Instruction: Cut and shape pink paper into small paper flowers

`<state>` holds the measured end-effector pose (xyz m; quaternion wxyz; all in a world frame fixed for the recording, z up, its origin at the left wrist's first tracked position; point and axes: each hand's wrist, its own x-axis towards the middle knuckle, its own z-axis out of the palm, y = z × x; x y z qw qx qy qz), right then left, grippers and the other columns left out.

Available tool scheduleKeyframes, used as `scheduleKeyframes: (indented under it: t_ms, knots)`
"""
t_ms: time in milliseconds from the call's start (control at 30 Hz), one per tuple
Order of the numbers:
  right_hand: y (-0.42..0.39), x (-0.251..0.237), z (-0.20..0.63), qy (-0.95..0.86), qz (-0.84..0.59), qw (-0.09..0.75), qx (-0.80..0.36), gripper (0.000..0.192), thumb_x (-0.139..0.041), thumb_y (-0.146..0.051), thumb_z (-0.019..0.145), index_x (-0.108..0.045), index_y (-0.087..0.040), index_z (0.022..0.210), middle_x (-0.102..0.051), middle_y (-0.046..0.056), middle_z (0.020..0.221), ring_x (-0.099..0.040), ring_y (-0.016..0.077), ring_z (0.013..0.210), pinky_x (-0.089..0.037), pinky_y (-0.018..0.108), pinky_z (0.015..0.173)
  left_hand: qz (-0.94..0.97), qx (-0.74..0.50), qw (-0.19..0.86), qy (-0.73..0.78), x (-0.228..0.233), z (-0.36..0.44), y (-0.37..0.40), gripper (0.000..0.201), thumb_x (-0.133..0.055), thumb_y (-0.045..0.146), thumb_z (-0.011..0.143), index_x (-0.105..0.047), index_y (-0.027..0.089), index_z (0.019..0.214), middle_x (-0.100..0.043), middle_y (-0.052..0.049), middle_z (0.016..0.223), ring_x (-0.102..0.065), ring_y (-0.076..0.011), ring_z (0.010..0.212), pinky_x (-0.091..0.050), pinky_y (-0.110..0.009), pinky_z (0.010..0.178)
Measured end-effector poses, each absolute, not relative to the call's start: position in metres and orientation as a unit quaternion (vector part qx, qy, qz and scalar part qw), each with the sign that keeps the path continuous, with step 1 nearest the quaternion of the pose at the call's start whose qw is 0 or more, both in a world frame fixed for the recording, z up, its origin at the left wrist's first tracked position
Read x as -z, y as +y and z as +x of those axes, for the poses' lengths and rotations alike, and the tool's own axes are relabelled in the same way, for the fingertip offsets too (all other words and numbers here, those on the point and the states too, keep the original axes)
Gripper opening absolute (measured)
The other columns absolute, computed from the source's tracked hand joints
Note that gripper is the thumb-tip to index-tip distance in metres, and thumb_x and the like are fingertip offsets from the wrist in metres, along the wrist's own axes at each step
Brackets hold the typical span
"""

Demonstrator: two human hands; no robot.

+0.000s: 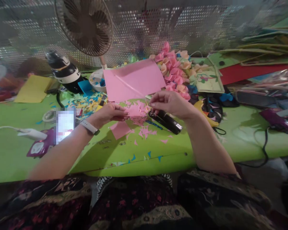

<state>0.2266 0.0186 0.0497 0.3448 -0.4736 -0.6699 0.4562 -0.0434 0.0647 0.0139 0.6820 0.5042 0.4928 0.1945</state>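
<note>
A fan stands at the back before a perforated screen. On the green table lie a large pink sheet, a cluster of pink paper flowers, a yellow sheet, a black-and-white bottle on its side, and a lit phone.

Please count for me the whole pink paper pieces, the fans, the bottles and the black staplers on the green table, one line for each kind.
Pink paper pieces: 3 (big sheet, small square, piece in the hands)
Fans: 1
Bottles: 1
Black staplers: 1
Total: 6
</note>
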Motion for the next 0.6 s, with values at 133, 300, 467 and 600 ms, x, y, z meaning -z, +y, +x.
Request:
scheduleKeyframes:
  t_ms: [133,300,467,600]
  knots:
    - [0.02,-0.047,0.238,-0.709,-0.542,0.33,-0.308,0.016,-0.066,-0.033,0.083,-0.063,-0.019,0.09,-0.069,0.006,0.089,-0.064,0.0189,0.081,-0.051,0.035,0.076,0.511,-0.179,0.686,0.487,0.002,-0.017,0.091,0.011,-0.079,0.007,0.072,-0.073,0.011,0.08,-0.075,-0.006,0.077,-0.069,-0.0112,0.066,-0.059,-0.026,0.074]
    - [0.007,-0.045,0.24,-0.73,-0.665,0.094,-0.127,0.039,-0.066,-0.048,0.082,-0.062,-0.017,0.105,-0.071,0.013,0.102,-0.065,0.0304,0.094,-0.047,0.039,0.078,0.532,-0.141,0.722,0.419,0.014,0.01,0.105,0.011,-0.083,0.01,0.069,-0.074,0.011,0.076,-0.075,-0.008,0.075,-0.07,-0.0125,0.066,-0.059,-0.025,0.071]
    - [-0.002,-0.039,0.242,-0.773,-0.627,-0.01,-0.099,0.039,-0.06,-0.036,0.088,-0.06,-0.016,0.121,-0.072,0.015,0.114,-0.067,0.0317,0.1,-0.047,0.036,0.077,0.545,-0.107,0.729,0.4,0.017,0.017,0.103,0.021,-0.086,0.02,0.069,-0.077,0.011,0.086,-0.076,-0.01,0.075,-0.069,-0.0139,0.061,-0.059,-0.026,0.061]
    - [0.001,-0.033,0.255,-0.803,-0.585,0.002,-0.119,0.041,-0.058,-0.033,0.09,-0.06,-0.021,0.129,-0.071,0.01,0.121,-0.065,0.0304,0.109,-0.048,0.037,0.084,0.542,-0.094,0.73,0.406,0.014,0.022,0.093,0.022,-0.087,0.023,0.069,-0.077,0.011,0.085,-0.076,-0.011,0.076,-0.068,-0.0123,0.061,-0.057,-0.024,0.06]
